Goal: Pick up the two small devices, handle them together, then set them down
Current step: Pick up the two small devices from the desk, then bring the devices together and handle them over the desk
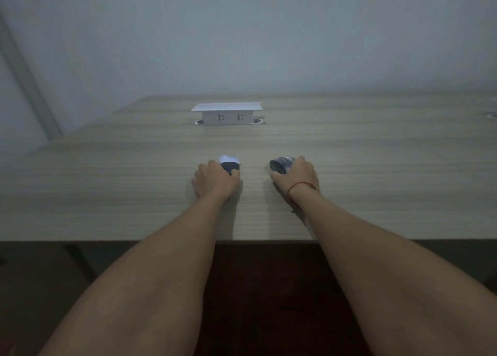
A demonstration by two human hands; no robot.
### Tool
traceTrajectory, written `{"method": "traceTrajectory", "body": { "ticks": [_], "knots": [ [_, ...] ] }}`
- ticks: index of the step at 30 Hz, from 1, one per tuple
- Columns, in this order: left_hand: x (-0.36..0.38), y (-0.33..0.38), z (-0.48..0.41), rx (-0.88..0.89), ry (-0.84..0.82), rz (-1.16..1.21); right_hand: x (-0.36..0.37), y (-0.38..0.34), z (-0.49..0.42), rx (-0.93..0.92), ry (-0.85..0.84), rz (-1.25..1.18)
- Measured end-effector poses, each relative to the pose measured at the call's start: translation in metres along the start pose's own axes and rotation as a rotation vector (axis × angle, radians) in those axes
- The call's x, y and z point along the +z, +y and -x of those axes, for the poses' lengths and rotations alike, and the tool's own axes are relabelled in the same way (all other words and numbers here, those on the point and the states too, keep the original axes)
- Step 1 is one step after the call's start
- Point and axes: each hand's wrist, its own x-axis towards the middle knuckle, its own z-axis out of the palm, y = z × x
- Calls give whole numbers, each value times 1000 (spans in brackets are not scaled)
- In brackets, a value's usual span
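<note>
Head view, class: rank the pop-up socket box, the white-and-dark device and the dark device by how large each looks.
1. Pop-up socket box, clearly largest, though farthest.
2. White-and-dark device and dark device look alike; each is partly hidden by a hand, so no ranking between them.

Office or meeting room, dimly lit: a long wood-grain desk (349,167) with a white pop-up socket box (227,113) raised from a cable cutout — two outlets facing the viewer — against a bare pale wall (242,33).
</note>
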Motion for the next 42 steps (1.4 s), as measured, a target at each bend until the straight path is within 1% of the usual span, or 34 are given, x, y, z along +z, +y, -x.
{"method": "traceTrajectory", "body": {
  "ticks": [5, 9, 11, 16, 18, 20, 25, 31, 35, 37, 42],
  "knots": [
    [-3, 0, 5, 16, -36, -14, -1, 7, 14, -26, -56, -62],
    [-6, 2, 6, -12, -47, 59, -7, 9, 22, -86, -84, -10],
    [-4, 1, 10, 3, -31, 150, -9, 10, 23, -116, -95, 1],
    [-4, -3, 21, 33, 1, 529, -10, 14, 26, -152, -101, -31],
    [-6, -4, 23, 10, 5, 630, -11, 15, 27, -154, -106, -43],
    [-8, -3, 24, 2, 22, 680, -11, 15, 27, -155, -111, -48],
    [-14, 11, 23, 57, 73, 666, -9, 16, 26, -166, -106, -63],
    [-21, 46, 21, 238, 108, 670, -6, 18, 22, -174, -93, -66],
    [-11, 64, 28, 357, 66, 597, -4, 19, 20, -171, -90, -84],
    [-5, 65, 29, 369, 53, 552, -2, 19, 19, -168, -101, -95],
    [-4, 55, 29, 297, 43, 404, -1, 22, 17, -179, -72, -93]
  ]
}}
